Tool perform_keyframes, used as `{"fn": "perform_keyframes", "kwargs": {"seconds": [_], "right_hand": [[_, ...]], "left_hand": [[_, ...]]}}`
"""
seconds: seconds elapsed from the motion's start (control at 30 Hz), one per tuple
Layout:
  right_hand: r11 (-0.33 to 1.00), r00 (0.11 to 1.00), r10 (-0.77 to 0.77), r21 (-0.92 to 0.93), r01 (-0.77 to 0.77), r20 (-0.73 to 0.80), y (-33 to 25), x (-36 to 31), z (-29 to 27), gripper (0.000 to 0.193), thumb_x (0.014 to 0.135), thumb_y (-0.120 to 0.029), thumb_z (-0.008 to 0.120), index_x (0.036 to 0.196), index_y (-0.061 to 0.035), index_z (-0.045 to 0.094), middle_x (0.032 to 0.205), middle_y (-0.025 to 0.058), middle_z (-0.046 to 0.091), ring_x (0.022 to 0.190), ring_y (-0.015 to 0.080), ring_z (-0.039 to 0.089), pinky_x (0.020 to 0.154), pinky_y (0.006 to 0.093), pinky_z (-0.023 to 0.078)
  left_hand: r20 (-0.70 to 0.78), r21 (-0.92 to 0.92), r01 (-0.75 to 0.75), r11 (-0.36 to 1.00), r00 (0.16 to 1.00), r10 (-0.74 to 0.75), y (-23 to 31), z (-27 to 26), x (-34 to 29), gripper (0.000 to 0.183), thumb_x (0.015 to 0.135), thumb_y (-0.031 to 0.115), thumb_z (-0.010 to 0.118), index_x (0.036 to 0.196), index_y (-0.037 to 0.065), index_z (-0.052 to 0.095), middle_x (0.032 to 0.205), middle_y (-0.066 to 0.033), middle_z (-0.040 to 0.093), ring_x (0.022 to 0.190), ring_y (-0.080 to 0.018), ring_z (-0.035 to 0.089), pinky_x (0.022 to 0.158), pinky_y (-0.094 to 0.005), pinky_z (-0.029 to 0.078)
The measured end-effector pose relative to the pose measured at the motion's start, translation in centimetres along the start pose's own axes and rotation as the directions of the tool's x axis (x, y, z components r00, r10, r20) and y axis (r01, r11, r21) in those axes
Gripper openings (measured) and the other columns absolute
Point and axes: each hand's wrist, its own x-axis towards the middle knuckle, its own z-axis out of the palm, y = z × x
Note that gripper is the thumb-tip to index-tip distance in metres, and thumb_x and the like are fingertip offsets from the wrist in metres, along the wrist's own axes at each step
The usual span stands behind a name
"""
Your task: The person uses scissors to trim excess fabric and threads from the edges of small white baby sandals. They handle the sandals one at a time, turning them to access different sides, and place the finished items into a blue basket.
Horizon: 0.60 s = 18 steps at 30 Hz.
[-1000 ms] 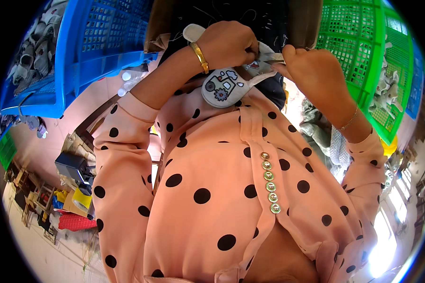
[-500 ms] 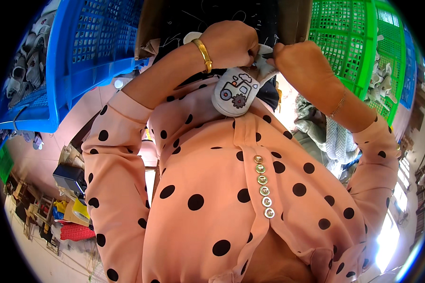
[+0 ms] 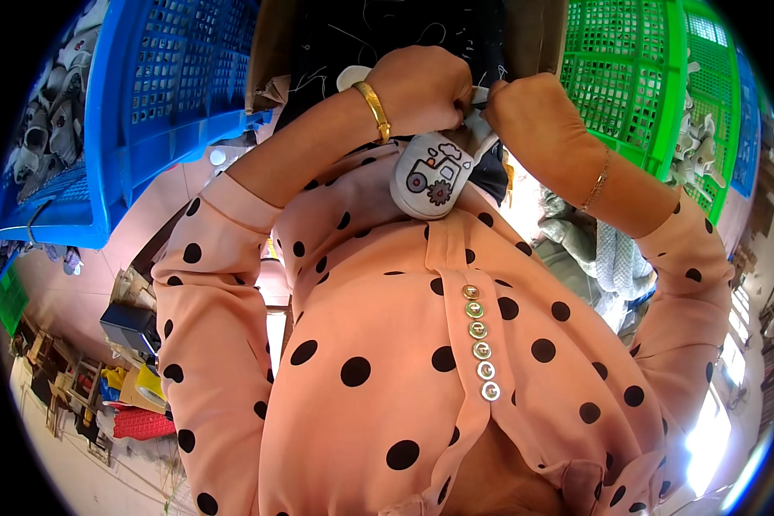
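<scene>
Close in front of my body hangs a small white shoe upper (image 3: 430,179) with a cartoon vehicle and gear printed on its rounded toe. My left hand (image 3: 423,93) is closed on its far end, fingers curled under and partly hidden. Beside it, my right hand (image 3: 531,112) pinches the edge of the same upper, its fingertips nearly meeting those of the left. What lies between the fingertips is mostly hidden by the knuckles. The printed toe points toward me, below both hands.
Beyond my hands lies dark cloth (image 3: 378,39) strewn with loose threads, framed by brown cardboard (image 3: 537,39). A blue crate (image 3: 176,86) stands on the left, a green crate (image 3: 619,77) on the right. Grey-white shoe pieces (image 3: 56,129) fill the space at far left. Grey fabric (image 3: 615,258) lies lower right.
My right hand has come slightly left, closer to my left hand, which has dropped a little. The shoe upper has shifted slightly to the right and toward me, still held by both hands.
</scene>
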Motion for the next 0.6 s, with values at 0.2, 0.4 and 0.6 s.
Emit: {"fn": "perform_keyframes", "kwargs": {"seconds": [0.2, 0.4, 0.6], "right_hand": [[0.999, 0.999, -0.038, 0.006, 0.038, 0.017, 0.3, 0.1, -0.2, 0.005, 0.067, -0.014, 0.070, 0.069, -0.0175, 0.067, 0.062, -0.0039, 0.059, 0.062, 0.0149, 0.063, 0.048, 0.0289, 0.038], [0.946, 0.975, 0.194, 0.281, -0.158, -0.105, 0.5, -2.0, -0.9, 0.023, 0.079, -0.031, 0.069, 0.074, -0.0090, 0.064, 0.061, 0.0064, 0.061, 0.060, 0.0197, 0.064, 0.051, 0.0347, 0.046], [0.281, 0.878, 0.465, 0.920, -0.272, 0.118, 1.1, -4.7, -1.7, 0.046, 0.080, -0.046, 0.071, 0.080, -0.0022, 0.058, 0.058, 0.0091, 0.057, 0.054, 0.0186, 0.060, 0.050, 0.0305, 0.045]], "left_hand": [[-0.070, -0.035, -0.022, 0.999, 0.997, 0.019, -0.4, 0.5, -0.7, 0.015, 0.065, 0.017, 0.064, 0.065, 0.003, 0.069, 0.084, -0.0090, 0.069, 0.067, -0.0264, 0.065, 0.059, -0.0337, 0.050], [-0.295, -0.720, 0.045, 0.692, 0.883, -0.364, -1.1, 0.7, -2.9, 0.044, 0.080, 0.037, 0.067, 0.105, 0.001, 0.065, 0.090, -0.0170, 0.068, 0.073, -0.0237, 0.067, 0.064, -0.0303, 0.053], [-0.146, -0.093, 0.349, 0.932, 0.921, -0.360, 2.2, -1.1, -5.1, 0.048, 0.086, 0.018, 0.060, 0.131, 0.005, 0.047, 0.076, -0.0179, 0.065, 0.066, -0.0285, 0.066, 0.062, -0.0352, 0.052]]}}
